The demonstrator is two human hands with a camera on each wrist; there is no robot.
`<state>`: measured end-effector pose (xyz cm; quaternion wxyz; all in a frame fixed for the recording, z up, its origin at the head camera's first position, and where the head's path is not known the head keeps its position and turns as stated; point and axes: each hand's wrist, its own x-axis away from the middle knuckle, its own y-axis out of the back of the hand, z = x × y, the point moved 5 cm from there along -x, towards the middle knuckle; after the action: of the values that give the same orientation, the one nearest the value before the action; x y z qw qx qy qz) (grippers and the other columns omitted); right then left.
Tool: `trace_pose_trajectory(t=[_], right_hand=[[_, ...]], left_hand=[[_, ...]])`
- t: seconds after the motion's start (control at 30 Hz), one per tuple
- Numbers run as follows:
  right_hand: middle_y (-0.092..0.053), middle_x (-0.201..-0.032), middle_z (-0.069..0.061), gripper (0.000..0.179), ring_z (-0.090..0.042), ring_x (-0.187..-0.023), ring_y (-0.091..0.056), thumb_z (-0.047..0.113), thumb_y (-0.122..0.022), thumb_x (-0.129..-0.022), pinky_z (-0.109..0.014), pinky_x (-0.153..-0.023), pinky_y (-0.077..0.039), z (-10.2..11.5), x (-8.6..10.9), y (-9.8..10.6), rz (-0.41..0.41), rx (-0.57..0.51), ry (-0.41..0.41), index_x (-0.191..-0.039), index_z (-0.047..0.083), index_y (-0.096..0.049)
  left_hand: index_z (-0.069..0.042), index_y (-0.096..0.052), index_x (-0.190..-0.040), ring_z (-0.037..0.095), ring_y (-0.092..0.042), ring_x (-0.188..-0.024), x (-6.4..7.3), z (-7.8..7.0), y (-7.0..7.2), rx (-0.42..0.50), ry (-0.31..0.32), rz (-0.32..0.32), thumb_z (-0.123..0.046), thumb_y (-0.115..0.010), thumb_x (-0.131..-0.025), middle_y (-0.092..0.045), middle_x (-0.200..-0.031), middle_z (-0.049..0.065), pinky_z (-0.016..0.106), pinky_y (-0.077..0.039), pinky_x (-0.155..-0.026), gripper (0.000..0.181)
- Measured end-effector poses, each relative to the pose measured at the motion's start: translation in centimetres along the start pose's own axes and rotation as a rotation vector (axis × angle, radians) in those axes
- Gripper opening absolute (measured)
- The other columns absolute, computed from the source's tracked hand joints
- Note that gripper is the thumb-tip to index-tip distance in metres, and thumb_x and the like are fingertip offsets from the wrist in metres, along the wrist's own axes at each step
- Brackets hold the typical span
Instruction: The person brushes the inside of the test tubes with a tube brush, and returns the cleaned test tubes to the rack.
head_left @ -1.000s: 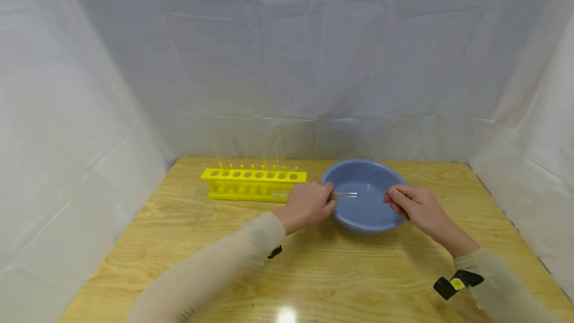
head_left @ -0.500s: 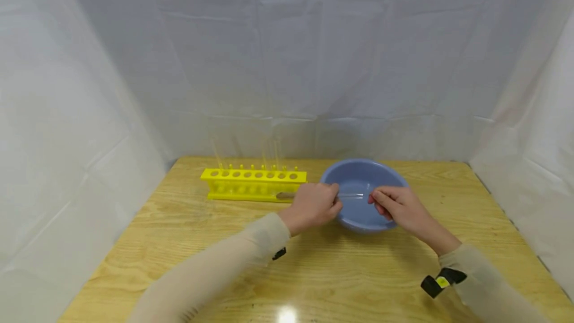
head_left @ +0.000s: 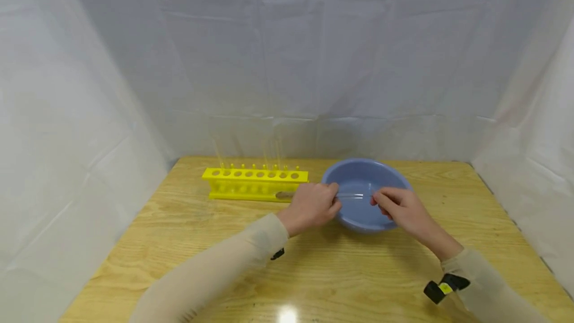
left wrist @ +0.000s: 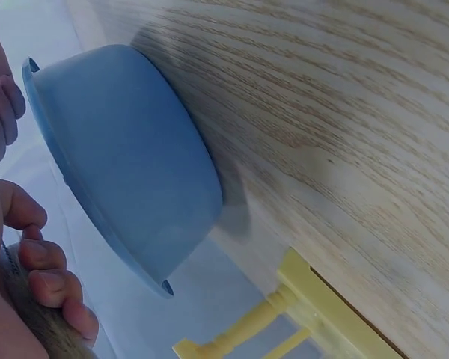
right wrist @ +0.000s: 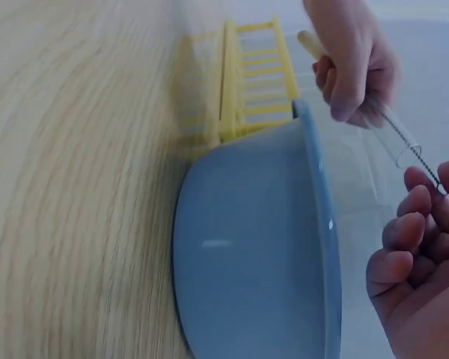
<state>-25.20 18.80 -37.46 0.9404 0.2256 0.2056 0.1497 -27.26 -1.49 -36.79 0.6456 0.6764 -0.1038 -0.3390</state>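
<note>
My left hand (head_left: pixel 311 206) grips a clear glass test tube (head_left: pixel 353 196) held level above the left rim of the blue basin. Inside the tube is a test tube brush; its brownish bristles (head_left: pixel 284 195) show at the closed end, left of the hand. Close by the tube's mouth, my right hand (head_left: pixel 401 208) pinches the looped end of the brush's twisted wire handle (right wrist: pixel 426 169) between thumb and forefinger. In the left wrist view the bristles (left wrist: pixel 37 314) lie within the left palm, partly hidden by curled fingers.
Below the hands stands the blue basin (head_left: pixel 365 227) on the wooden table (head_left: pixel 341 278). Left of it is a yellow test tube rack (head_left: pixel 255 176) with a few clear tubes upside down on its pegs. White sheeting (head_left: pixel 287 64) encloses the back and sides.
My right hand has moved left toward my left hand, sliding the brush deeper into the tube. The bristles have shifted to its closed end. Over the last half second little differs.
</note>
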Motion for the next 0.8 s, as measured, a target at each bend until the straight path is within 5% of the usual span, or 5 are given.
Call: trace_pose_trajectory(t=[0.2, 0.5, 0.63, 0.8], right_hand=[[-0.051, -0.062, -0.006, 0.020, -0.012, -0.048, -0.039, 0.017, -0.054, -0.104, -0.028, -0.050, -0.041, 0.4, 0.7, 0.5, -0.076, 0.084, 0.089, -0.094, 0.019, -0.071], [-0.048, -0.061, -0.003, 0.024, -0.010, -0.048, -0.034, 0.008, -0.054, -0.103, -0.028, -0.050, -0.038, 1.1, 0.8, 0.2, -0.082, 0.049, 0.158, -0.084, 0.014, -0.066], [-0.040, -0.055, -0.002, 0.026, -0.013, -0.045, -0.030, 0.009, -0.054, -0.103, -0.031, -0.047, -0.034, 1.0, 0.7, 0.2, -0.059, -0.011, 0.109, -0.080, 0.011, -0.065], [-0.036, -0.052, -0.002, 0.035, -0.017, -0.045, -0.029, 0.018, -0.054, -0.105, -0.034, -0.047, -0.033, 0.6, 0.4, 0.3, -0.039, -0.127, -0.077, -0.079, -0.004, -0.062]], left_hand=[[-0.018, -0.052, -0.080, 0.008, -0.042, -0.046, 0.1, 0.0, 0.1, 0.005, -0.005, 0.005, -0.030, -0.056, -0.097, -0.045, -0.058, -0.006, 0.023, -0.030, -0.039, 0.021], [-0.019, -0.049, -0.078, 0.007, -0.038, -0.044, 0.5, -0.6, 0.1, 0.015, -0.042, -0.009, -0.027, -0.056, -0.097, -0.041, -0.056, -0.007, 0.022, -0.026, -0.039, 0.023], [-0.019, -0.049, -0.078, 0.007, -0.037, -0.044, 0.6, -0.7, 0.0, -0.001, -0.050, -0.022, -0.028, -0.058, -0.097, -0.041, -0.056, -0.007, 0.022, -0.025, -0.039, 0.023], [-0.019, -0.050, -0.079, 0.007, -0.039, -0.044, 0.5, -0.9, 0.2, -0.029, -0.055, -0.036, -0.029, -0.058, -0.097, -0.043, -0.058, -0.007, 0.022, -0.027, -0.038, 0.022]])
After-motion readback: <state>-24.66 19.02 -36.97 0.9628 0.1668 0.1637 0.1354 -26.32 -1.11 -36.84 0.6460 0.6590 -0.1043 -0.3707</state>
